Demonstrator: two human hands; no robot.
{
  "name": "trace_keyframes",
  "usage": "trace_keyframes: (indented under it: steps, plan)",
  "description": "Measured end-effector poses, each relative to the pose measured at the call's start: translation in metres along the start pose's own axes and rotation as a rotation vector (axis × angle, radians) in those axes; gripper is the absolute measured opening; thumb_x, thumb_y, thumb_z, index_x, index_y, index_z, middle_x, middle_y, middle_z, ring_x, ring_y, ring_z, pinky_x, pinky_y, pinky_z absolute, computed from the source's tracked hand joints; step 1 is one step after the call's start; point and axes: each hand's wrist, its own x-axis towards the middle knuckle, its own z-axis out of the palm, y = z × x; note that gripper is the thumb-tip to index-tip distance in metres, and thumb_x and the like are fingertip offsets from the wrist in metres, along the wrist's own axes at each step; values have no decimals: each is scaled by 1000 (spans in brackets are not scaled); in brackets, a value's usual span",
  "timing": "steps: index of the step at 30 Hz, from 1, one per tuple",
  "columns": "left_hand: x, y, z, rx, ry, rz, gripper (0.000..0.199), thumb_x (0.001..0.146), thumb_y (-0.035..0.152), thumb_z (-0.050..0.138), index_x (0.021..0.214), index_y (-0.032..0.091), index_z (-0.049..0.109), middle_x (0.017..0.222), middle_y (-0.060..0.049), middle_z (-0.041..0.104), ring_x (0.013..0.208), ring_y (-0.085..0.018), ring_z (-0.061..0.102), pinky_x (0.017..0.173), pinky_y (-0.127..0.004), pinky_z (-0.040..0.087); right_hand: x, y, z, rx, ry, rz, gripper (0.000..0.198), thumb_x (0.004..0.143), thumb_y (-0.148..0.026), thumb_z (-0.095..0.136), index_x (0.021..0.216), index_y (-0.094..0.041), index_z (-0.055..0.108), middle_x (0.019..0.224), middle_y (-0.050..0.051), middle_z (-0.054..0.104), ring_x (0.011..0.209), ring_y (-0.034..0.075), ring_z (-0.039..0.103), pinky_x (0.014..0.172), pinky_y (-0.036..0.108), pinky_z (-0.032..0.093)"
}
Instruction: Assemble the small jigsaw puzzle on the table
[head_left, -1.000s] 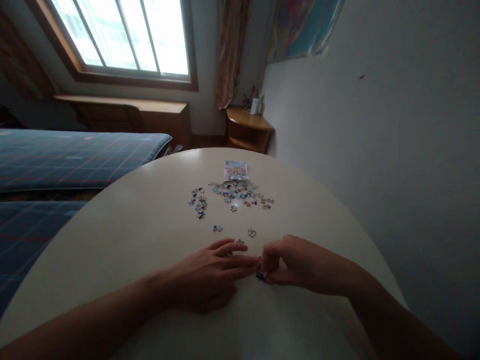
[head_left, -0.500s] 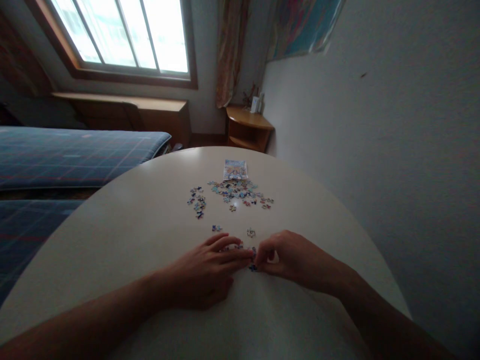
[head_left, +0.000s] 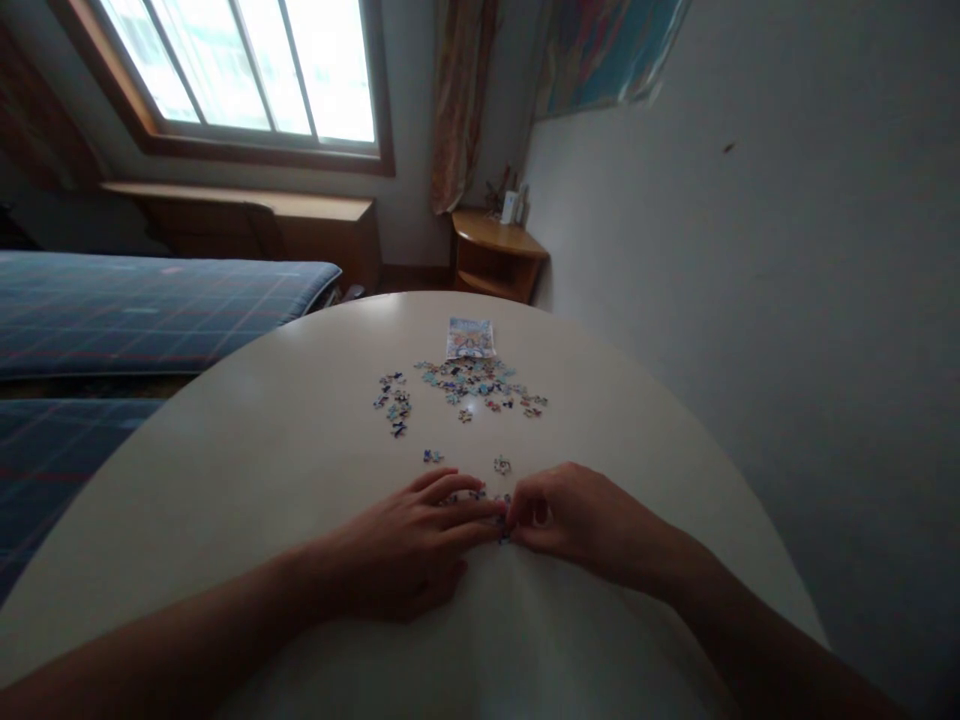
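Note:
My left hand (head_left: 420, 540) lies on the table with its fingers stretched out over some joined jigsaw pieces (head_left: 478, 493), partly covering them. Against its fingertips, my right hand (head_left: 574, 515) pinches thumb and forefinger together at a small jigsaw piece (head_left: 504, 530), mostly hidden by the fingers. Just beyond the hands lie a pale loose piece (head_left: 502, 465) and a small blue piece or pair (head_left: 433, 456). Farther off, a heap of jigsaw pieces (head_left: 472, 378) spreads in front of a printed picture sheet or packet (head_left: 470, 339).
A smaller group of pieces (head_left: 397, 405) sits left of the heap on the round white table (head_left: 262, 480). Past the table's left edge is a bed with a plaid mattress (head_left: 165, 310). A wall (head_left: 712, 280) runs along the right, with a corner shelf (head_left: 499, 240) at the back.
My right hand has shifted slightly left, closer to the left fingertips, and covers more of the piece there. The left hand has stayed nearly still.

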Motion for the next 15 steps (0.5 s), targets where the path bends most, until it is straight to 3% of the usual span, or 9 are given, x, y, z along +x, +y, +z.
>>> trace_keyframes:
  steps: [15]
  plan:
    - [2, 0, 0, 2, 23, 15, 55, 87, 17, 53, 141, 22, 45, 144, -3, 53, 135, -26, 42, 118, -46, 31, 0, 3, -8, 35, -9, 86, 21, 79, -30, 72, 99, -26, 71, 77, -2, 70, 67, 13, 62, 58, 22, 38]
